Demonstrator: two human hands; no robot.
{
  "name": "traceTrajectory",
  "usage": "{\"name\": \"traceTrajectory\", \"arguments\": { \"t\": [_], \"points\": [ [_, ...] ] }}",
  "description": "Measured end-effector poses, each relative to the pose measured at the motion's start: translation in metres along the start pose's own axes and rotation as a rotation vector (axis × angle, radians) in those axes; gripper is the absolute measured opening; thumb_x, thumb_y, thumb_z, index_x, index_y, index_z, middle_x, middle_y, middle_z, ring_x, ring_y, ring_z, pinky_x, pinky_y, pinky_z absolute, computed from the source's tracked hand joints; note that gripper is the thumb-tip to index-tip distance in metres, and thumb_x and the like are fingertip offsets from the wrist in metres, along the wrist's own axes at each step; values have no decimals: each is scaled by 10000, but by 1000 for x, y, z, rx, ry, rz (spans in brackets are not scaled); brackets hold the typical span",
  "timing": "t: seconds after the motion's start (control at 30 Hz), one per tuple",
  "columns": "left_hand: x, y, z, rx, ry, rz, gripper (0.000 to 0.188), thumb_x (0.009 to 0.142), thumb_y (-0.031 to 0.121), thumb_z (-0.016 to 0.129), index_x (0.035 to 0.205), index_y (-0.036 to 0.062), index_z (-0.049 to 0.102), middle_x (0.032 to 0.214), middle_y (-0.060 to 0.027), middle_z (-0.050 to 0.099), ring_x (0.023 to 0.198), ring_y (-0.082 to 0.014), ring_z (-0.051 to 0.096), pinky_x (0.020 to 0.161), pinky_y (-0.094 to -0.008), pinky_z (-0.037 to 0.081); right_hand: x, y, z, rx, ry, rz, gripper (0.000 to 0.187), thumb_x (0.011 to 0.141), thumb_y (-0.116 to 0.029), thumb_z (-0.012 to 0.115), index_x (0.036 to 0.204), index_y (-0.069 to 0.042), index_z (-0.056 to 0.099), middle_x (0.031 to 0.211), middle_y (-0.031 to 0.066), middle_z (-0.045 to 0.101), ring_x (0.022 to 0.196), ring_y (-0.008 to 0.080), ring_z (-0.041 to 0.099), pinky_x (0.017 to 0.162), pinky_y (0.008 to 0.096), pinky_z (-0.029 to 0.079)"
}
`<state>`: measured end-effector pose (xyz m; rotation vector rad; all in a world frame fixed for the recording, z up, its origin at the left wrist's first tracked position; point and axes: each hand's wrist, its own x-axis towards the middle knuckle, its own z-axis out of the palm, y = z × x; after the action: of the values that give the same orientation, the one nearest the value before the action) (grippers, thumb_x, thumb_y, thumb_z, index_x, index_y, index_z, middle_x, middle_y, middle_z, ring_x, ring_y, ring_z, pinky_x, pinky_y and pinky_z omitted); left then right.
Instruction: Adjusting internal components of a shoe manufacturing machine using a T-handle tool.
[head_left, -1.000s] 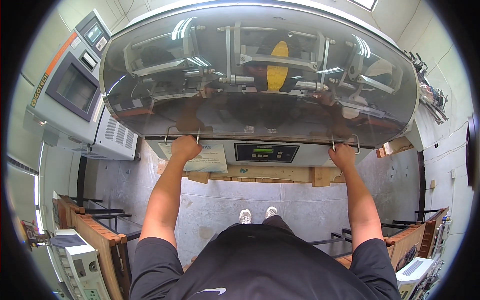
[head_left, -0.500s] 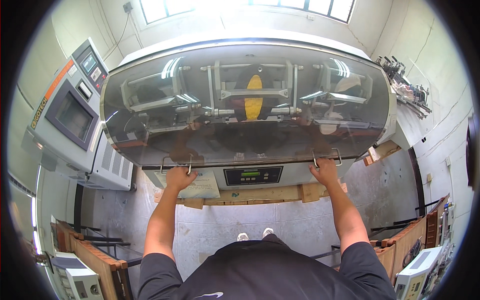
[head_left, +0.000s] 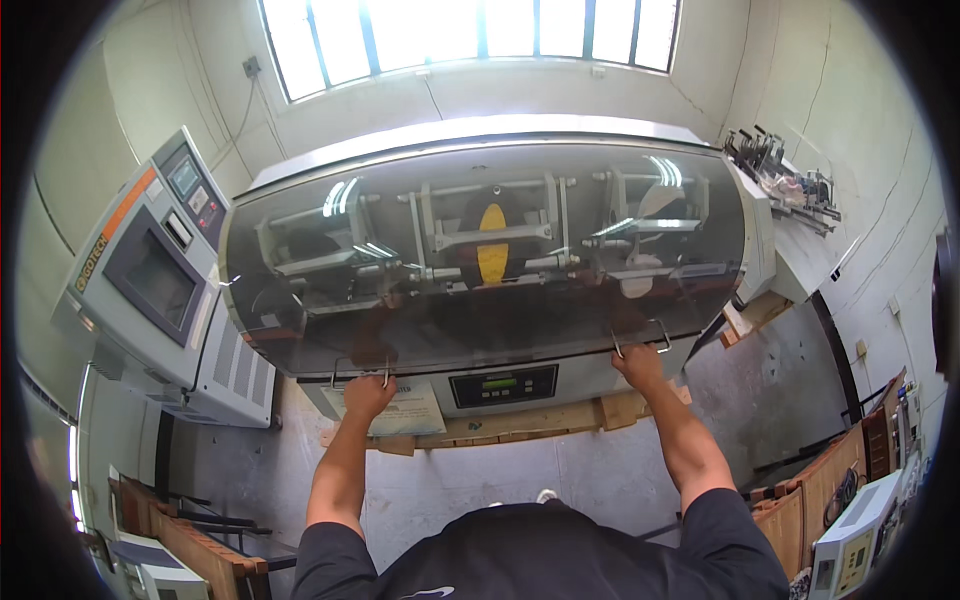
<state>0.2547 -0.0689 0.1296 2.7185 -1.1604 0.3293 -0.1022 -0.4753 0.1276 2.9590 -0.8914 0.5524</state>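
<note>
A wide machine with a curved, see-through tinted lid (head_left: 480, 335) stands in front of me. My left hand (head_left: 368, 396) is closed round the right side of the left metal lid handle (head_left: 335, 372). On the other side, my right hand (head_left: 638, 367) grips the left part of the right metal lid handle (head_left: 660, 332). The lid is down over metal clamping frames. In the middle frame sits a dark piece with a yellow strip (head_left: 492, 245), and a pale sole-shaped piece (head_left: 636, 287) shows in the right one. Between my hands is a black control panel (head_left: 503, 385).
A tall grey machine (head_left: 150, 270) with a dark window stands at left. Metal fixtures (head_left: 785, 180) lie on a surface at far right. Timber (head_left: 480, 428) supports the lidded machine. Wooden racks flank me, and a white instrument (head_left: 857, 555) is at lower right.
My view has tilted up, so the machine sits lower in the picture and more window shows. Both hands stay on their handles; the lid is still down.
</note>
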Motion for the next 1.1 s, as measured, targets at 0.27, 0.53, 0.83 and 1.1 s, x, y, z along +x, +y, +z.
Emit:
{"name": "traceTrajectory", "arguments": {
  "t": [0.27, 0.53, 0.83, 1.1],
  "points": [
    [75, 13, -168, -87, 497, 184, 326, 682, 315, 623, 493, 67, 526, 524, -109, 518, 504, -309, 533, 484, -399, 424, 89, -20, -164, 38, 473, -119, 292, 706, -250, 588, 489, -64, 529, 517, 109, 535, 531, 304, 546, 544, 421, 408],
    [154, 11, -232, 12, 546, 157, 295, 688, 323, 572, 523, 79, 553, 567, -95, 547, 571, -285, 568, 542, -404, 451, 180, -21, -217, -49, 605, -122, 274, 733, -260, 522, 531, -78, 548, 535, 119, 541, 529, 321, 553, 543, 416, 442],
    [233, 9, -269, -18, 366, 31, 286, 695, 353, 543, 702, 106, 686, 648, -135, 620, 662, -310, 612, 641, -407, 487, 263, -17, -237, -86, 496, 30, 274, 740, -282, 496, 623, -69, 624, 599, 154, 582, 599, 345, 590, 575, 424, 473],
    [271, 6, -277, -35, 340, 60, 323, 720, 368, 513, 630, 93, 656, 600, -125, 605, 634, -299, 607, 629, -402, 486, 302, -2, -244, -98, 457, 33, 299, 752, -312, 476, 628, -78, 616, 578, 149, 577, 614, 342, 597, 576, 430, 469]
  ]
}}
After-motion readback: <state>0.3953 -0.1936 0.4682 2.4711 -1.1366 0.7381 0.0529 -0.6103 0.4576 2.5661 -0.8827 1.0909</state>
